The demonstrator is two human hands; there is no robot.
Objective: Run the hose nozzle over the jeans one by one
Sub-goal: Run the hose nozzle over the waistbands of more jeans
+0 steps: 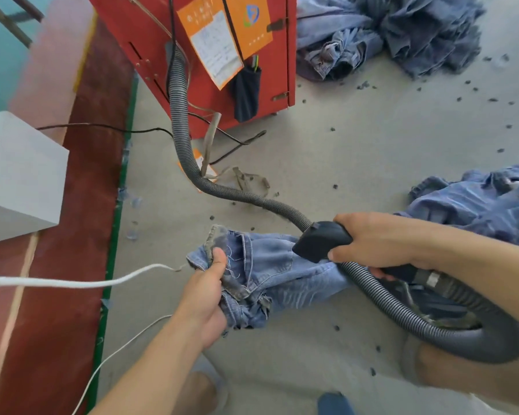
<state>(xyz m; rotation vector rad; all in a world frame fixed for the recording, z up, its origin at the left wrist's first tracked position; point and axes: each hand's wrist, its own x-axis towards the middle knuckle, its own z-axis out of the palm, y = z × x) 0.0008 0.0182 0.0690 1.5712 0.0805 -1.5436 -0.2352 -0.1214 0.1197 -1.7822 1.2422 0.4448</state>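
A pair of light blue jeans [277,274] is stretched out above the concrete floor in front of me. My left hand [206,292] grips its waistband, thumb on top of the denim. My right hand [372,241] holds the black hose nozzle [321,241], whose mouth lies against the jeans near the upper leg. The grey ribbed hose [180,115] runs from the red machine [210,55] down to the nozzle, and another length of it loops under my right forearm.
A heap of jeans [387,34] lies at the back right beside the machine, and another pile [486,205] at the right edge. Dark lint specks dot the floor. A white cord [72,283] crosses from the left. A white block [15,175] stands on the red strip.
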